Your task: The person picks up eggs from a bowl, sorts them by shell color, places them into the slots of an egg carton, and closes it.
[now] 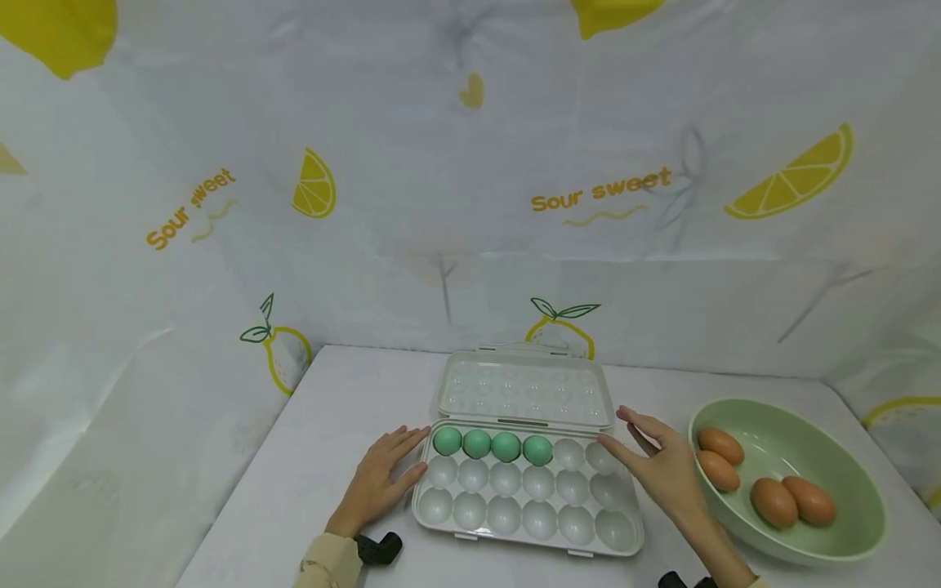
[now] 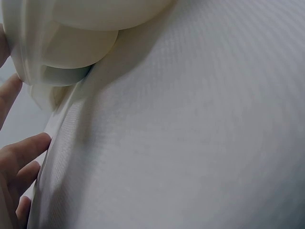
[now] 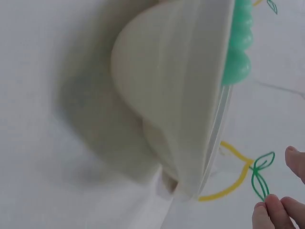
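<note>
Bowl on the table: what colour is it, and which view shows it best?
Pale green; the bowl shows best in the head view.

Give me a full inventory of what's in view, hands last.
Green balls: 4, green, tray's far row, left four cups
Egg tray: 1, whitish, on the table
Lid: 1, translucent, open behind the tray
Brown eggs: 4, brown, in the bowl
Bowl: 1, pale green, right of tray
Table: 1, white, beneath
Lemon-print backdrop: white, yellow, behind table
Wrist devices: 2, black, at wrists
Left hand: 1, tray's left edge
Right hand: 1, near tray's far right corner
</note>
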The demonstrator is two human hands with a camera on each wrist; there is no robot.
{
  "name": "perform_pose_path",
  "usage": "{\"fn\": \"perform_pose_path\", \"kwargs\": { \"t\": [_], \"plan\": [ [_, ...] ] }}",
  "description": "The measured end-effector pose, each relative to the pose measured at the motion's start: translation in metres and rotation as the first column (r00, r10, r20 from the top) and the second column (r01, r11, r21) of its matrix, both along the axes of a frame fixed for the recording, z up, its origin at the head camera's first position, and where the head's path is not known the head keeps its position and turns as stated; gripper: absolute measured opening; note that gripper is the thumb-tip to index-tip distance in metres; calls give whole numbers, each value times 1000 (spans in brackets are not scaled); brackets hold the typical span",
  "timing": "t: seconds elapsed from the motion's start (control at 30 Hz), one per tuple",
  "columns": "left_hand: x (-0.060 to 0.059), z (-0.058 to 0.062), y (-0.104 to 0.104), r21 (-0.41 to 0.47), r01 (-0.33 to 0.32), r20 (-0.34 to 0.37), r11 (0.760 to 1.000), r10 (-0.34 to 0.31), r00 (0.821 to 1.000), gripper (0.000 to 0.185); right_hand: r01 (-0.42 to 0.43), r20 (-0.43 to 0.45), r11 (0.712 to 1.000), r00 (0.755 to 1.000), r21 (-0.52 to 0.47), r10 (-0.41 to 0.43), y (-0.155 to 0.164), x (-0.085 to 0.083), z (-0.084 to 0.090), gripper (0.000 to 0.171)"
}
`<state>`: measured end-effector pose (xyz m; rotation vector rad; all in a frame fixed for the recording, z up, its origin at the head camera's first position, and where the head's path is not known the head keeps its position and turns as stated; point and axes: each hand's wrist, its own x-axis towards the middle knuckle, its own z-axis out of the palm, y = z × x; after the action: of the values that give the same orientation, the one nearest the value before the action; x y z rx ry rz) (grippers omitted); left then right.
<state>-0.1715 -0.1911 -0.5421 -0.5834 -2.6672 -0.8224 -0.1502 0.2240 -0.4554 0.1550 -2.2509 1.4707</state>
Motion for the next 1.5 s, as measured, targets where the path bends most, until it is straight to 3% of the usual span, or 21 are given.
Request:
{"fn": "perform_pose_path", "kwargs": {
  "t": [0.17,0.33,0.5,0.57,0.7,0.97,1.17,1.3,1.43,1.5],
  "plan": [
    [0,-1,0,0,-1,-8,1000,1,1000,53,47,-12,999,999,-3,-47,20,3,7,49],
    [1,1,0,2,0,-4,1000,0,1000,54,101,39,995,994,8,-101,40,7,11,49],
    [0,1,1,-5,6,-14,1000,-6,1000,54,107,126,994,986,31,-110,64,15,9,55],
    [-1,1,1,-10,8,-23,1000,-8,1000,54,90,142,996,986,-18,-86,75,18,8,57],
    [-2,0,1,-21,5,-49,1000,-6,999,53,96,152,995,984,-14,-93,94,24,8,58],
    [-1,5,3,4,13,-3,1000,-13,1000,53,161,199,978,962,130,-185,131,39,4,48],
    [0,6,2,11,13,-8,1000,-13,1000,53,123,315,957,927,261,-205,149,47,0,42],
    [0,2,2,8,9,2,1000,-9,1000,53,91,378,961,906,260,-189,153,48,-2,47],
    [0,-1,2,7,8,3,1000,-8,1000,53,30,428,942,886,335,-181,156,43,-3,58],
    [-1,-1,2,5,10,0,1000,-10,1000,53,-3,427,931,889,366,-164,157,41,-3,58]
  ]
}}
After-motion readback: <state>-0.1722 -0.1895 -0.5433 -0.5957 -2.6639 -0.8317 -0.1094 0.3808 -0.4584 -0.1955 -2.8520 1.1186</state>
